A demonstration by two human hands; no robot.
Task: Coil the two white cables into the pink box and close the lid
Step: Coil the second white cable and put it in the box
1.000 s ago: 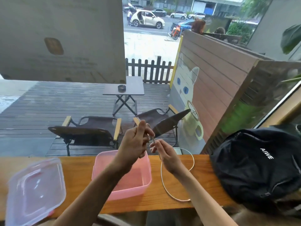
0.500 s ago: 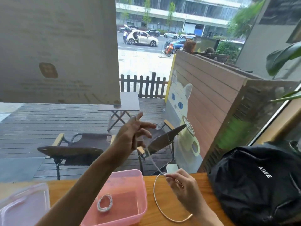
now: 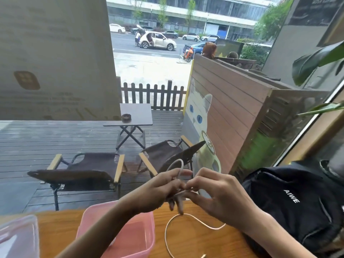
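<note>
Both hands meet above the wooden counter (image 3: 195, 237), to the right of the pink box (image 3: 145, 237). My left hand (image 3: 160, 190) pinches a white cable (image 3: 168, 224), and a small loop of it stands up above the fingers. My right hand (image 3: 217, 196) holds the same cable beside the left fingers. The rest of the cable hangs down and curves across the counter, its plug end near the bottom edge. My left forearm crosses over the open box and hides much of its inside. The second cable is not visible now.
The clear lid (image 3: 16, 237) lies at the far left of the counter. A black backpack (image 3: 297, 205) fills the counter's right end. A window directly behind the counter shows a deck with chairs and a table.
My left hand came down from its raised, open pose to meet the right hand and took hold of the cable. A small loop now stands above the fingers. The camera tilted.
</note>
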